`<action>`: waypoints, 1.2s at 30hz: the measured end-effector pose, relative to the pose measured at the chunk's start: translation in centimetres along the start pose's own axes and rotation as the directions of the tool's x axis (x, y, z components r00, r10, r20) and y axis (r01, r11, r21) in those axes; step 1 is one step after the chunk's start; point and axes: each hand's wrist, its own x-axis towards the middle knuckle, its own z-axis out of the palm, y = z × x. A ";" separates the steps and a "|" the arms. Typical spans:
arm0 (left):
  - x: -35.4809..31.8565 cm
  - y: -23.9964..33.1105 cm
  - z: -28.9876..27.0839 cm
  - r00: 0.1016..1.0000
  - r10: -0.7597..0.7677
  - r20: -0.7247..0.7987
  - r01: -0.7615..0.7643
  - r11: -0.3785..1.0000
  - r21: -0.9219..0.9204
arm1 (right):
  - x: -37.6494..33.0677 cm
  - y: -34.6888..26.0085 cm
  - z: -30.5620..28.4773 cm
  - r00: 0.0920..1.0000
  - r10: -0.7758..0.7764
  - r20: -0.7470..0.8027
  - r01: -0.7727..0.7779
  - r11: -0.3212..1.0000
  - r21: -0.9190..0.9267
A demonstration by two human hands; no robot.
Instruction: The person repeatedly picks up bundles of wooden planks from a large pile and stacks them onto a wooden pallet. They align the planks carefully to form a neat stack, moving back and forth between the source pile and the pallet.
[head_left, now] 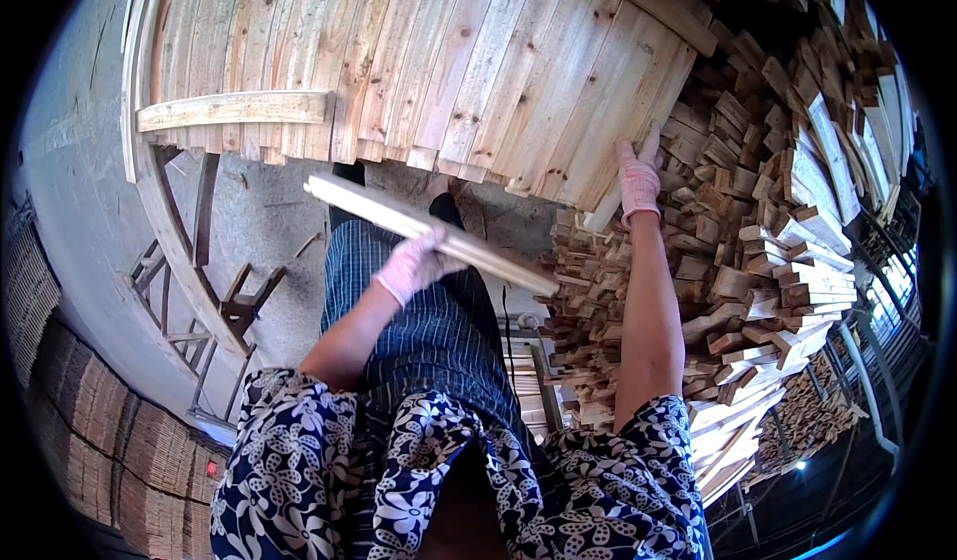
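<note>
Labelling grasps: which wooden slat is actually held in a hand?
The long slat gripped by the left hand, held clear of the boards; the right hand only rests on the laid boards.

Right hand (639, 176) fingertips hidden among planks (449, 51); slat (429, 231) middle under left hand (409, 266).

One head-worn fisheye view looks steeply down from just above the panel (429, 61) of planks, close over it. Straight boards bend near the rim, and forearms enter from below the panel.
</note>
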 end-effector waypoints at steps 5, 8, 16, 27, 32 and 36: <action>6.8 -2.5 8.2 0.967 0.107 0.231 -0.050 0.970 -0.240 | 0.0 -1.0 -0.6 0.998 -0.054 0.022 0.054 0.999 -0.006; 6.5 -1.5 11.3 0.974 0.119 0.194 -0.084 0.980 -0.178 | 2.6 1.6 -0.9 0.988 -0.154 0.024 0.156 0.983 -0.096; -2.7 -3.6 4.3 0.994 0.087 0.063 -0.082 0.994 -0.076 | -14.7 -9.6 3.2 0.406 -0.355 0.842 0.484 0.865 0.132; -3.4 0.7 13.2 0.971 0.184 0.152 -0.233 0.590 0.773 | -16.3 -9.2 -0.6 0.594 -0.714 0.370 0.802 0.490 -0.341; -4.1 5.0 13.6 0.543 0.423 0.725 -0.088 -0.830 0.550 | -9.7 -7.4 3.9 0.542 -0.744 0.390 0.817 0.357 -0.454; -5.1 16.6 15.0 0.529 0.282 0.800 0.179 -0.959 0.219 | -10.4 -7.3 4.2 0.539 -0.783 0.311 0.818 0.397 -0.417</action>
